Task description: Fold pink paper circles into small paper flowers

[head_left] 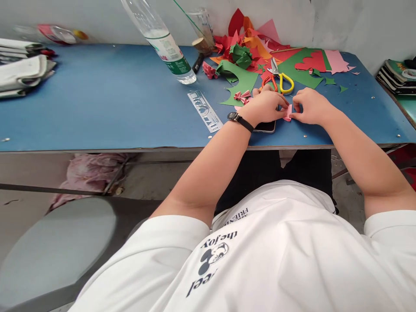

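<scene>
A small pink paper piece (287, 113) is pinched between the fingers of my left hand (267, 105), just above the table's front part. My right hand (310, 106) meets the same piece from the right, its thumb and forefinger closed at the paper's edge. Under my left wrist lies a dark phone (267, 127), mostly covered. Scissors (275, 79) with red and yellow handles rest just beyond my hands, blades pointing away. Left of my left hand are folded pink paper bits (242, 97) and a clear stencil ruler (204, 111).
Red, orange and green paper scraps (253, 47) are heaped against the wall. A tilted-looking water bottle (169, 52) stands behind the ruler, near a glass (204, 28). Folded papers (24, 71) lie at far left; a book stack (396, 77) sits at right. A grey stool (58, 247) is beside me.
</scene>
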`<state>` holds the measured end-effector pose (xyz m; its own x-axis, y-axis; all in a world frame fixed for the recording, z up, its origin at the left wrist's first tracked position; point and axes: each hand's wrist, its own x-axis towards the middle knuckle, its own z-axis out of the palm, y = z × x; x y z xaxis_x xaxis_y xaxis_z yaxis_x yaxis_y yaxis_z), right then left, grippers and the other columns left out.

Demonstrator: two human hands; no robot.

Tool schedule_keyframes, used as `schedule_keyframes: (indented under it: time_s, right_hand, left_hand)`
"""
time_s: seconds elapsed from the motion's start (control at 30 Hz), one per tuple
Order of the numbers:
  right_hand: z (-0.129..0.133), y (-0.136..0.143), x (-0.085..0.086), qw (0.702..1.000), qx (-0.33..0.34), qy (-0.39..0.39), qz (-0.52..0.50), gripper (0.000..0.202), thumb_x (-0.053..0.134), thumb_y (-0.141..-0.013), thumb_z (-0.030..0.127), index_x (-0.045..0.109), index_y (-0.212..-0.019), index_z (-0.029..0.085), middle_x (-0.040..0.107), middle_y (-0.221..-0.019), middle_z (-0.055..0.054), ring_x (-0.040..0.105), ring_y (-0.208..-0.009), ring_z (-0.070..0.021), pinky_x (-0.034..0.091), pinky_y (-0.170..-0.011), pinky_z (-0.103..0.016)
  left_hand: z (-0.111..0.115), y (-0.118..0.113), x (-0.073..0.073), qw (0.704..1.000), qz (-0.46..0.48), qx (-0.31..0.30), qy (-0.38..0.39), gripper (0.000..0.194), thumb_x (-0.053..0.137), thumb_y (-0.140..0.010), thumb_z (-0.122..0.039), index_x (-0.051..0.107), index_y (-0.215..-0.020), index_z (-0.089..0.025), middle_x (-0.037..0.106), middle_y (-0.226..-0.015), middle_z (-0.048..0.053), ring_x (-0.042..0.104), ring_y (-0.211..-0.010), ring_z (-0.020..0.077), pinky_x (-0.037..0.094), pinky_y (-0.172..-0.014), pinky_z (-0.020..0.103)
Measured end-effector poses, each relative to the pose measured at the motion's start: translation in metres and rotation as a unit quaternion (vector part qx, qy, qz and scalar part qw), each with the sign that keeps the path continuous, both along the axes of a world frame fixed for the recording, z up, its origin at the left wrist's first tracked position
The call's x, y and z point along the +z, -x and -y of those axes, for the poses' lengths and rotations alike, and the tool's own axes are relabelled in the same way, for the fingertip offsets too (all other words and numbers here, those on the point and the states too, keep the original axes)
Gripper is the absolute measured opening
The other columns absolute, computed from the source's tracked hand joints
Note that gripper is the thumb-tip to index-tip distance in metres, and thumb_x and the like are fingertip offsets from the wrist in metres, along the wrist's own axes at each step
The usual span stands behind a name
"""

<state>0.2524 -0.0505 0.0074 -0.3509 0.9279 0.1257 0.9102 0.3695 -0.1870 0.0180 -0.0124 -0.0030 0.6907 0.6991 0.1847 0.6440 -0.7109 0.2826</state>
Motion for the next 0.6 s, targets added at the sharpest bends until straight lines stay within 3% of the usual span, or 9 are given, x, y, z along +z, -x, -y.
schedule_keyframes:
  time_s: [0.17,0.37,0.47,0.6]
  right_hand:
    - [0.007,0.0,0.0,0.999,0.036,-0.005,0.027,0.034,0.095,-0.111,0.04,0.075,-0.09,0.023,0.077,-0.113,-0.014,0.076,-0.125,-0.0417,0.057,-0.088,-0.045]
    - [0.002,-0.007,0.005,0.995,0.087,0.043,-0.035,0.044,0.102,-0.103,0.044,0.068,-0.083,0.024,0.077,-0.102,-0.008,0.076,-0.108,-0.0341,0.055,-0.091,-0.043]
    - [-0.005,-0.009,0.002,0.993,0.053,0.06,-0.091,0.039,0.1,-0.104,0.044,0.071,-0.088,0.025,0.079,-0.099,-0.006,0.076,-0.101,-0.0321,0.055,-0.088,-0.042]
    - [-0.017,-0.005,-0.01,0.994,-0.01,0.021,-0.111,0.025,0.094,-0.106,0.028,0.073,-0.092,0.024,0.081,-0.101,-0.009,0.076,-0.098,-0.0323,0.057,-0.089,-0.044]
  left_hand:
    - [-0.007,0.0,-0.006,1.0,0.006,0.002,0.001,0.025,0.081,-0.109,-0.038,0.101,-0.122,-0.029,0.094,-0.15,0.007,0.065,-0.151,0.05,0.048,-0.122,0.068]
    - [-0.007,0.001,-0.006,1.0,0.018,0.001,0.006,0.018,0.083,-0.106,-0.032,0.099,-0.115,-0.029,0.094,-0.15,0.006,0.065,-0.151,0.0496,0.046,-0.122,0.065]
    - [-0.005,0.001,-0.004,1.0,0.014,-0.001,0.008,0.024,0.079,-0.109,-0.035,0.1,-0.12,-0.03,0.094,-0.15,0.007,0.065,-0.149,0.0496,0.046,-0.12,0.066]
    - [-0.003,0.001,-0.002,1.0,0.002,0.003,0.011,0.029,0.075,-0.111,-0.037,0.101,-0.121,-0.029,0.093,-0.153,0.007,0.062,-0.147,0.049,0.045,-0.118,0.067]
